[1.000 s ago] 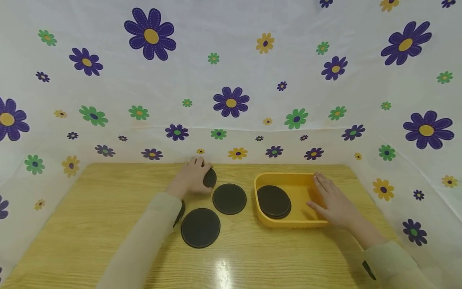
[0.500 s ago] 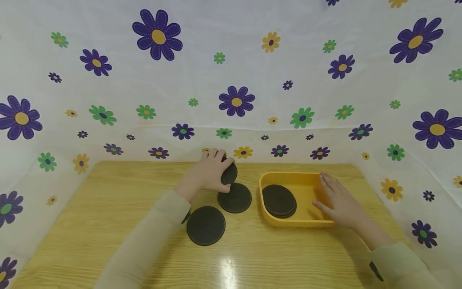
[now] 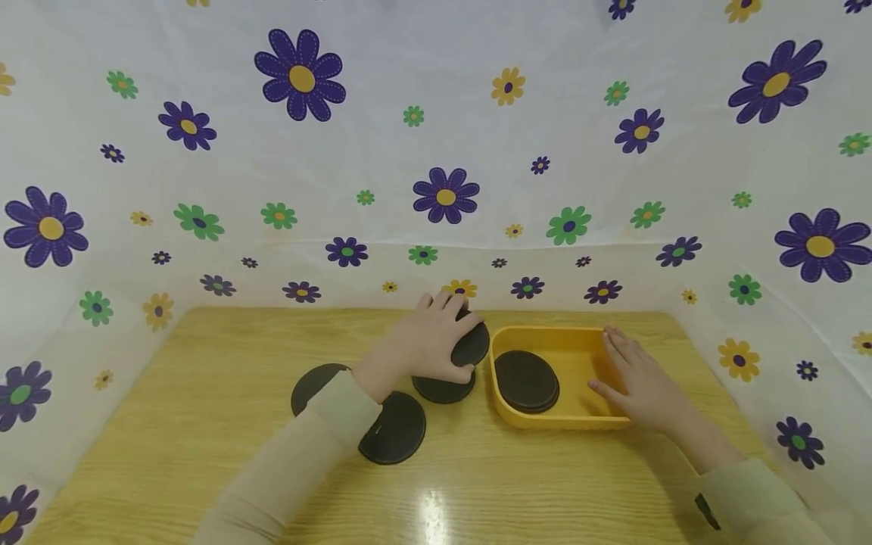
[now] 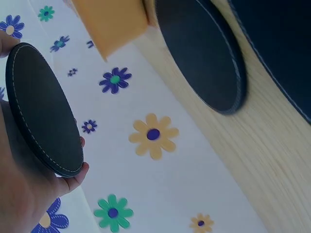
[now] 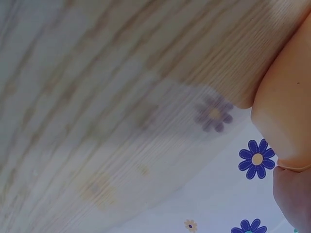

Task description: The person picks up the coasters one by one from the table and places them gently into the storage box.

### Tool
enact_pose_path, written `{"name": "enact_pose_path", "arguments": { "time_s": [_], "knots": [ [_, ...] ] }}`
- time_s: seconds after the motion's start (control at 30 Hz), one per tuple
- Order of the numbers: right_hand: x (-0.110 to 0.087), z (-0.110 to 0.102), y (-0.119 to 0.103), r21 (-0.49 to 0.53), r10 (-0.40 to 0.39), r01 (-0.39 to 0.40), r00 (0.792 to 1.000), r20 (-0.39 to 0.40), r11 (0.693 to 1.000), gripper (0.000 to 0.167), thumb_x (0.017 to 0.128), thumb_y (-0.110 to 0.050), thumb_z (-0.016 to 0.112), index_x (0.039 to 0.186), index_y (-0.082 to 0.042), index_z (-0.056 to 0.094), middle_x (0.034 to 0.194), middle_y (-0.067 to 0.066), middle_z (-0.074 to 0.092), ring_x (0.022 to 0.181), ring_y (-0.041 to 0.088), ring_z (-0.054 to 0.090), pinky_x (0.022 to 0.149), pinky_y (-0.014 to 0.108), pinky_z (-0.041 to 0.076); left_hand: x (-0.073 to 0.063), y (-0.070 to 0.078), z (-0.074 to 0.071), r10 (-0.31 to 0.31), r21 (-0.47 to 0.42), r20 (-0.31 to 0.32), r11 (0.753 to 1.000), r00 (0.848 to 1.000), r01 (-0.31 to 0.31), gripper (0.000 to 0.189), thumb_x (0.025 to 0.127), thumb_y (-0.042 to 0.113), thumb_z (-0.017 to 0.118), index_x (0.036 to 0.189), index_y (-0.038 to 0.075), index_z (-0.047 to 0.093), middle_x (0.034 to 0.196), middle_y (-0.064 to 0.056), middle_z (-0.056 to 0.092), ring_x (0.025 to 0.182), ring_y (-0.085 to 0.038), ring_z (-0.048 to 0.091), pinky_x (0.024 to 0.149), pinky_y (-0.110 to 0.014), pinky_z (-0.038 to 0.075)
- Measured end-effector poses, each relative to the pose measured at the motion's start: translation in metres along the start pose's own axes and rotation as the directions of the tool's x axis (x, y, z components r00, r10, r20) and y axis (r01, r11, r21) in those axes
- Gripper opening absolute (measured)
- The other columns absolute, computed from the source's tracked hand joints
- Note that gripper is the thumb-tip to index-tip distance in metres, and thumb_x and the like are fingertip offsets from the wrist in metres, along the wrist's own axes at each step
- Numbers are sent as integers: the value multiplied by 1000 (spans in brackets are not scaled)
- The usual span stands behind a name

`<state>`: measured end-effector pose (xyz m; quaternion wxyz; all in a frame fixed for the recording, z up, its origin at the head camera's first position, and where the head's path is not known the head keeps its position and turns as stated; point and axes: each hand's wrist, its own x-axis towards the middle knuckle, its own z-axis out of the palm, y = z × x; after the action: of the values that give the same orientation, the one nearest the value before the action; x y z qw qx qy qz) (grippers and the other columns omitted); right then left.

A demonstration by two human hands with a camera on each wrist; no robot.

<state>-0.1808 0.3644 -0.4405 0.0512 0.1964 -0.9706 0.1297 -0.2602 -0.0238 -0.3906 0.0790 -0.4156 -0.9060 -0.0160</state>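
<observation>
In the head view my left hand pinches a black round coaster by its edges, tilted up, just left of the yellow tray. The left wrist view shows this coaster with pale stitching round its edge, thumb and fingers at opposite sides. Stacked coasters lie in the tray's left part. My right hand rests with extended fingers along the tray's right wall. Under my left hand and forearm are three more coasters on the table, a near one, a left one and one partly hidden.
The wooden table ends at the back against a white flowered cloth, which also hangs at both sides. In the right wrist view the tray's outer wall stands at the right edge.
My left hand has lifted the coaster from the back of the table and carried it right, toward the tray. The left table coaster shows more now. My right hand stays at the tray.
</observation>
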Motion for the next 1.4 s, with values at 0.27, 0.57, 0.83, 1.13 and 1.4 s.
{"name": "enact_pose_path", "arguments": {
  "time_s": [0.27, 0.57, 0.83, 1.13, 1.4],
  "knots": [
    [1, 1, -1, 6, 19, -19, 1000, 10, 1000, 89, 106, -45, 60, 162, 13, 24, 173, 32, 18, 161, 49, 17, 135, 40, -3, 9, 28, -4, 49, 1, -15, 999, 999, -49, 75, 85, 61, 66, 150, 26, 54, 147, -11, 49, 133, -31, 47, 105, -50, 42],
    [1, -1, -1, -5, 38, -38, 999, 24, 999, 90, 105, -46, 61, 163, 12, 24, 173, 32, 18, 160, 50, 19, 135, 49, 5, 30, 60, 1, 95, 30, -9, 995, 995, -95, 76, 86, 67, 63, 152, 29, 52, 151, -8, 48, 137, -26, 44, 107, -43, 42],
    [2, -2, -2, 3, 51, -51, 998, 23, 999, 90, 104, -46, 61, 163, 11, 25, 173, 31, 19, 160, 51, 20, 133, 56, 11, 53, 79, 22, 112, 52, 11, 992, 994, -113, 78, 88, 70, 61, 154, 30, 51, 151, -5, 49, 136, -23, 48, 107, -42, 44],
    [0, 2, 1, 7, 33, -33, 999, -8, 999, 88, 105, -44, 61, 162, 12, 25, 171, 33, 22, 159, 51, 21, 135, 43, 0, 71, 90, 48, 77, 51, 46, 996, 996, -79, 79, 89, 72, 60, 156, 31, 50, 151, -5, 50, 137, -23, 48, 112, -44, 44],
    [1, 3, 2, 12, 33, -33, 999, 3, 999, 89, 106, -46, 59, 163, 12, 23, 172, 32, 20, 160, 51, 19, 135, 48, 2, 82, 92, 63, 9, 18, 143, 1000, 990, -11, 79, 91, 73, 61, 158, 33, 47, 153, -4, 48, 140, -23, 45, 119, -46, 39]
  ]
}}
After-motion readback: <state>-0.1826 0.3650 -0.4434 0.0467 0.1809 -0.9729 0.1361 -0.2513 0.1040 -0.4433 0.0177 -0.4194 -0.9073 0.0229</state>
